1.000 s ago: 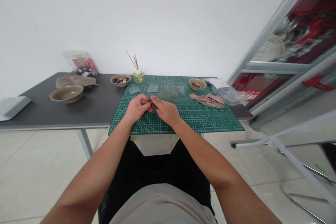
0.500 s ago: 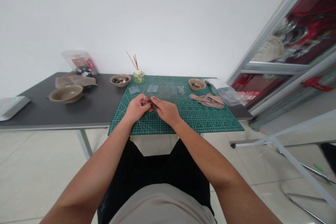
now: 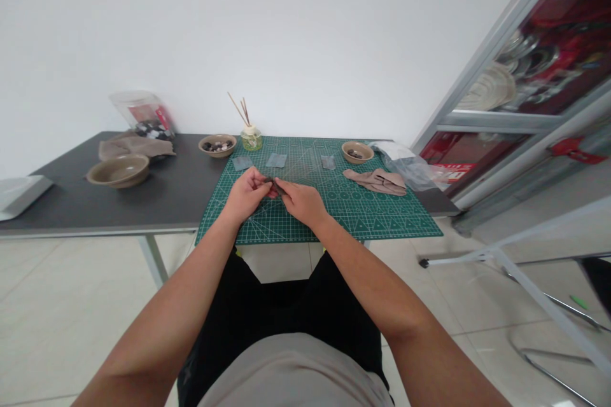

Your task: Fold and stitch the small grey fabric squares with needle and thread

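Over the green cutting mat [image 3: 334,219], my two hands meet fingertip to fingertip. My left hand [image 3: 245,195] is closed, thumb and fingers pinching a small dark piece [image 3: 268,180] that looks like a pebble. My right hand [image 3: 304,202] is closed too, its fingers against a dark brownish bit [image 3: 279,188] right beside it. Fingers cover most of both, so I cannot tell if they are one thing. Behind the hands lie small clear plastic bags [image 3: 276,160]. A bowl of dark pebbles [image 3: 358,159] and a crumpled brown cloth [image 3: 377,181] are to the right.
To the left are a bowl of mixed pebbles [image 3: 217,154], a reed diffuser [image 3: 251,137], a larger brown bowl [image 3: 118,179], a cloth, a clear container of stones [image 3: 146,117] and a white box [image 3: 21,198]. Plastic wrapping [image 3: 405,165] lies at the table's right end.
The fingers have shifted slightly, and the dark piece at my left fingertips shows more. My right fingers are more curled. The other things lie as before.
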`<action>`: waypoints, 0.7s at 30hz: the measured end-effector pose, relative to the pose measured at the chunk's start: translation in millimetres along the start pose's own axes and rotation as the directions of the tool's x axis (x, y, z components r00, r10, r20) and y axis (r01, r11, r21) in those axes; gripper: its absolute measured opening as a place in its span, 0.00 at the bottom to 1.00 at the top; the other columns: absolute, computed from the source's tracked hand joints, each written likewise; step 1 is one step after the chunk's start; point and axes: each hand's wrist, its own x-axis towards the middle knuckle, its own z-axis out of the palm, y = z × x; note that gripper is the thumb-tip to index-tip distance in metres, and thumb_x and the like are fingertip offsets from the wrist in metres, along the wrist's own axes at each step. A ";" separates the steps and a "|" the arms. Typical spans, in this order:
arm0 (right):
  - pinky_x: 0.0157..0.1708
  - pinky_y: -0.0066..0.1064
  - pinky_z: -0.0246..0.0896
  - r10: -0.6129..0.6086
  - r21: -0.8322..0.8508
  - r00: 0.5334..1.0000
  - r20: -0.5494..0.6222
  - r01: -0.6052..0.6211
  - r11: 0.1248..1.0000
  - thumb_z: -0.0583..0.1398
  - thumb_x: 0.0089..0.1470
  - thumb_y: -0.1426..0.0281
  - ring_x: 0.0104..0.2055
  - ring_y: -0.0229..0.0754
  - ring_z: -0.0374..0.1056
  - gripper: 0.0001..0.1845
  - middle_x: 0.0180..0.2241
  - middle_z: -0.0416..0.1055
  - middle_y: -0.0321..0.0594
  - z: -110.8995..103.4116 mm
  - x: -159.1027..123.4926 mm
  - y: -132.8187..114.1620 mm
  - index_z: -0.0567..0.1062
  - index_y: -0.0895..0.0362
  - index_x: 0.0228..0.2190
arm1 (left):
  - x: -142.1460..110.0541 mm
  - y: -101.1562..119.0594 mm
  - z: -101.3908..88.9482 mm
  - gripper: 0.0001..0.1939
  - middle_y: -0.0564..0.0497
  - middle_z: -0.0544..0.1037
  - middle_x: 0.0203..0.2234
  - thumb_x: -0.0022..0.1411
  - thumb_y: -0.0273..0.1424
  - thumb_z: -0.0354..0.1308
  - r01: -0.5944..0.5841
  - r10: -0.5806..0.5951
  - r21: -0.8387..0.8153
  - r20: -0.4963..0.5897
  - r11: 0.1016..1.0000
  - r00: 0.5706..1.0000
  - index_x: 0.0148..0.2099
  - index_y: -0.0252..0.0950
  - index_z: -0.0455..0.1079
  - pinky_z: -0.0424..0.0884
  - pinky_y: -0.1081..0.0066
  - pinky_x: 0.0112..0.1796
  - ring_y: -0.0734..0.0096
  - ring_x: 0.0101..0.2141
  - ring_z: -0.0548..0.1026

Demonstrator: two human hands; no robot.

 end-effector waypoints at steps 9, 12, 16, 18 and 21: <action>0.46 0.38 0.66 0.343 0.295 0.929 -0.137 -0.292 0.910 0.61 0.58 0.62 0.45 0.48 0.73 0.26 0.41 0.77 0.44 9.5 12.9 19.4 0.65 0.58 0.55 | 5.3 -7.5 -2.9 0.09 0.58 0.69 0.21 0.53 0.35 0.62 -0.143 0.167 0.202 -0.108 0.969 0.980 0.34 0.37 0.67 0.66 0.72 0.29 0.75 0.23 0.69; 0.53 0.45 0.60 0.336 0.226 0.906 -0.259 -0.281 0.933 0.64 0.54 0.61 0.52 0.52 0.67 0.30 0.47 0.74 0.49 12.2 14.7 21.7 0.67 0.59 0.55 | 5.8 -10.5 -4.7 0.10 0.55 0.73 0.25 0.53 0.35 0.62 -0.109 0.136 0.254 -0.093 0.961 0.986 0.36 0.36 0.70 0.66 0.72 0.32 0.74 0.26 0.70; 0.51 0.39 0.61 0.171 0.272 0.971 -0.166 -0.122 0.955 0.62 0.57 0.63 0.46 0.45 0.69 0.17 0.43 0.76 0.44 7.9 13.1 19.4 0.74 0.55 0.47 | 4.1 -9.7 -4.8 0.08 0.54 0.76 0.27 0.53 0.35 0.61 -0.081 0.095 0.367 -0.020 0.927 0.995 0.35 0.36 0.71 0.66 0.72 0.33 0.73 0.29 0.71; 0.48 0.37 0.63 0.120 0.330 0.989 -0.081 -0.087 0.940 0.62 0.57 0.63 0.43 0.43 0.70 0.13 0.39 0.77 0.40 5.3 12.1 18.5 0.76 0.54 0.43 | 2.5 -7.5 -3.8 0.06 0.55 0.76 0.27 0.54 0.33 0.59 -0.099 0.100 0.425 0.021 0.900 0.995 0.34 0.36 0.71 0.66 0.72 0.33 0.73 0.29 0.71; 0.44 0.34 0.65 0.131 0.426 0.991 -0.025 -0.108 0.898 0.63 0.56 0.64 0.41 0.41 0.72 0.11 0.37 0.78 0.38 3.5 11.3 17.6 0.76 0.53 0.41 | 1.5 -5.1 -2.8 0.06 0.55 0.76 0.27 0.54 0.32 0.58 -0.125 0.105 0.475 0.068 0.871 0.992 0.35 0.37 0.72 0.67 0.72 0.33 0.73 0.29 0.72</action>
